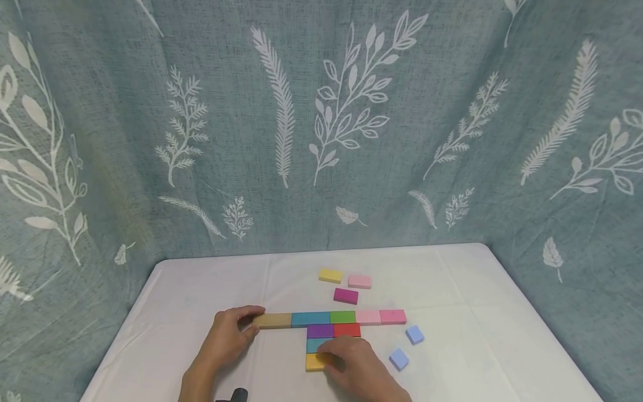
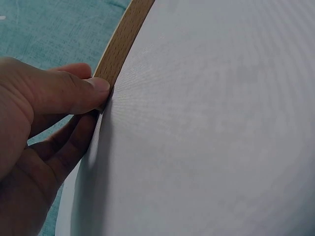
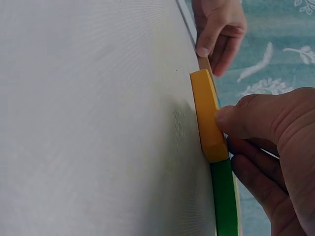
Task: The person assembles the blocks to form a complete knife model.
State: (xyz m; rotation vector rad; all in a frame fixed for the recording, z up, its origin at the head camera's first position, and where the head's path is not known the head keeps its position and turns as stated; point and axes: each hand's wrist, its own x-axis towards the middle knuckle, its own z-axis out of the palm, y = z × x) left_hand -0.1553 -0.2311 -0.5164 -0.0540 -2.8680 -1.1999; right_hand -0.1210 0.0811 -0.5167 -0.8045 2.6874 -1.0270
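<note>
At the left end of a long row of flat blocks, my left hand (image 1: 227, 338) pinches the tan wooden block (image 1: 273, 320) between thumb and fingers. To its right in the row are a teal block (image 1: 310, 319), a green one (image 1: 343, 316) and two pink ones. Below the row, a purple block (image 1: 320, 331) and a red block (image 1: 348, 329) sit side by side. My right hand (image 1: 358, 365) holds the orange-yellow block (image 3: 205, 113), thumb on its near side. A dark green block (image 3: 224, 196) adjoins it, hidden by the hand in the head view. Another teal block (image 1: 315, 345) is partly covered.
Behind the row lie loose yellow (image 1: 330, 276), light pink (image 1: 359, 281) and magenta (image 1: 346, 296) blocks. Two blue cubes (image 1: 414, 335) lie to the right on the white-covered table (image 1: 477, 357). A patterned green curtain (image 1: 321, 212) hangs behind. Something black (image 1: 239, 395) shows at the bottom edge.
</note>
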